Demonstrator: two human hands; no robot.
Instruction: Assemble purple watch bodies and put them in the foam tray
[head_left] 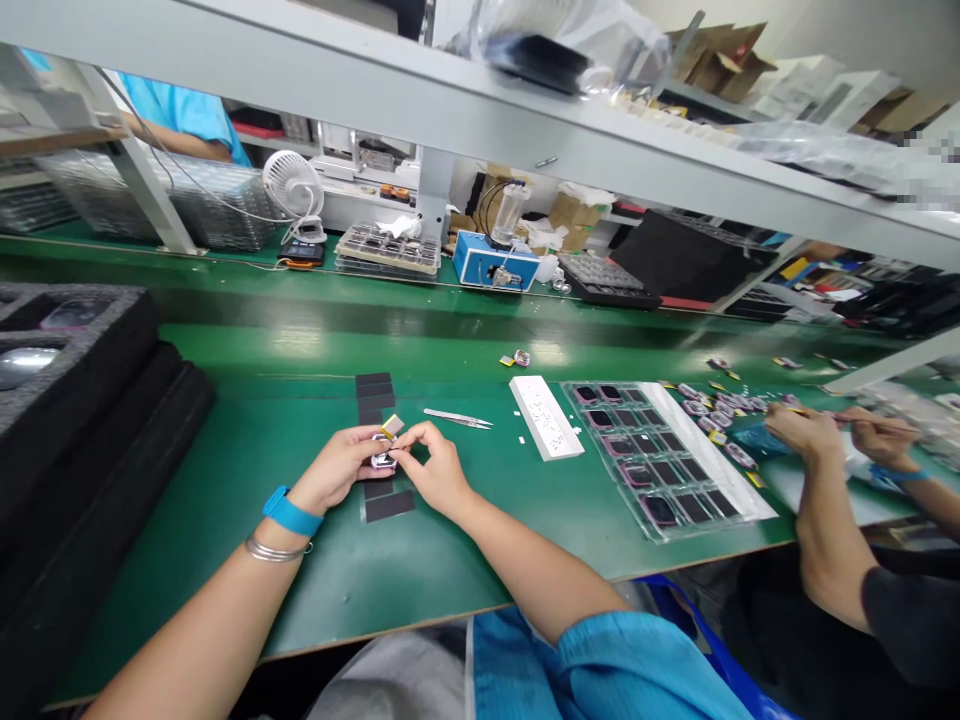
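Note:
Between the thumb and fingers of my left hand [341,465] is a small watch-like case [384,459] with its inside facing up. A yellow-edged battery [391,426] sticks up from its far side. My right hand [433,468] pinches at the case's near edge, thumb and forefinger together; whatever lies between those fingertips is too small to make out. Under both hands runs a strip of black rectangular pads [373,388] on the green table. Metal tweezers [457,418] lie just beyond my right hand, and a white block [545,418] with tiny pieces on it sits farther right.
A clear tray [652,460] holds dark square screens at right. Beyond it a co-worker's hands [806,435] work beside a pile of small cases [724,408]. Black foam trays [97,400] stack at left. A fan [292,185] and a blue device [495,262] stand behind, below a shelf beam.

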